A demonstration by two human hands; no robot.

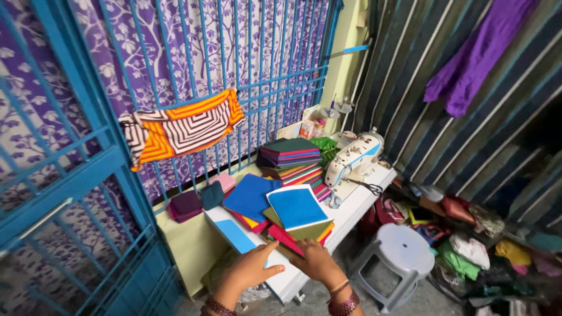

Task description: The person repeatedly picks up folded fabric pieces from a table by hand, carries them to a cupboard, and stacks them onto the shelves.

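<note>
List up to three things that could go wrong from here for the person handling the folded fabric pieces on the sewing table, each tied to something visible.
1. The near stack of folded fabric sits by the white table edge, under the right hand; a nudge could tip it off.
2. The black scissors lie near the far edge and might get knocked down.
3. The tall stack leans unevenly and may slide.

The white table (357, 205) is crowded: fanned fabric pieces (281, 213) fill its near end, a tall stack of folded cloth (291, 155) and a sewing machine (353, 159) block the far end. A bare strip runs along the right edge past the scissors (367, 187); the blue grille (175, 76) closes off the left
</note>
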